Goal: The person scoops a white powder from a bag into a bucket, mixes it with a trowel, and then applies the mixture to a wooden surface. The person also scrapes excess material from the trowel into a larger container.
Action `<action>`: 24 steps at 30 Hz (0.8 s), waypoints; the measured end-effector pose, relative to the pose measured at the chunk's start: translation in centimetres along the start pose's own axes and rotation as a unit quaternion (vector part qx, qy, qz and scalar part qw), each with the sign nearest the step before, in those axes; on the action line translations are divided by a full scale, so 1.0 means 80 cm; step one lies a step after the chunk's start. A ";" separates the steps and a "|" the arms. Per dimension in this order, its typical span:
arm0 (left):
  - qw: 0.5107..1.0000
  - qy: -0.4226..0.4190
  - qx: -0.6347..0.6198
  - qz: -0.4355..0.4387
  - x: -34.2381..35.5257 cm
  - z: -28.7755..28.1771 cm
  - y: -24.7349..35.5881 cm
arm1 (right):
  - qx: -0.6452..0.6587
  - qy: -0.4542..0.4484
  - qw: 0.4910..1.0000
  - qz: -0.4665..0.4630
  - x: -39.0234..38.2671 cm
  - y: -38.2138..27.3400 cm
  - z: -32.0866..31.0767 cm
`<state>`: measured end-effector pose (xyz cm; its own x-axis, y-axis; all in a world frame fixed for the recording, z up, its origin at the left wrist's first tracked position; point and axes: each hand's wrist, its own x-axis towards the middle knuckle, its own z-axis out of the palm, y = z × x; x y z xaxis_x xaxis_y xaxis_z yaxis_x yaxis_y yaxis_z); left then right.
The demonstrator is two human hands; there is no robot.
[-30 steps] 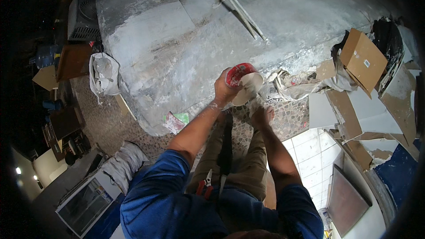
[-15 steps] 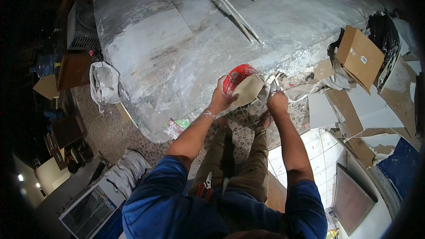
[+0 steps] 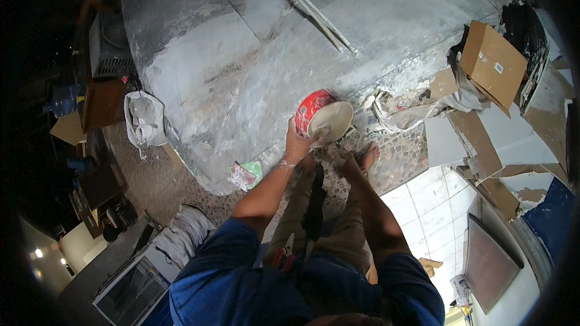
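My left hand (image 3: 295, 144) grips the lower left side of a red bucket (image 3: 311, 108), tilted so that its pale, whitish inside shows. Some white paste-like stuff lies along its lower inner wall. Close below the bucket's mouth is my right hand (image 3: 341, 162), its fingers closed and pale with dust or paste. Blur and shadow hide what it holds, if anything. Red-handled pruning shears (image 3: 283, 252) hang at my waist.
A large grey, white-smeared surface (image 3: 241, 84) spreads ahead, with long thin strips (image 3: 311, 9) on it. White sacks (image 3: 399, 111), a cardboard box (image 3: 492, 63) and board pieces (image 3: 510, 139) crowd the right. A white bag (image 3: 145, 118) stands left. Pebble-patterned floor (image 3: 399, 160) is beneath me.
My right hand has moved left and nearer to me, from beside the sacks to below the bucket's mouth. The bucket in my left hand has shifted slightly left.
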<state>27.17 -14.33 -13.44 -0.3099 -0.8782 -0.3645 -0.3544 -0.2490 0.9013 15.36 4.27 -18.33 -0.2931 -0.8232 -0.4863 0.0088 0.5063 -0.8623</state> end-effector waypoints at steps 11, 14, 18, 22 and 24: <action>0.981 -0.178 0.077 0.023 0.037 -0.067 0.096 | -0.386 -0.095 0.917 0.037 0.047 -0.051 -0.055; 0.862 -0.320 0.385 0.079 0.057 -0.042 0.112 | -0.341 -0.110 0.931 0.068 0.047 -0.088 -0.063; 0.880 -0.289 0.376 -0.008 0.070 -0.022 0.089 | -0.380 -0.093 0.919 0.049 0.052 -0.066 -0.066; 0.868 -0.288 0.404 0.016 0.080 -0.016 0.117 | -0.428 -0.012 0.900 -0.077 0.042 -0.124 -0.073; 0.841 -0.308 0.439 0.075 0.089 -0.007 0.132 | -0.480 -0.017 0.867 -0.130 0.052 -0.148 -0.094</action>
<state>21.71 -23.47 -6.36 -0.7110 -0.4277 -0.5582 -0.7019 0.4805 0.5258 6.83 -3.22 -9.10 -0.1376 -0.9401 -0.3118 -0.8587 0.2702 -0.4355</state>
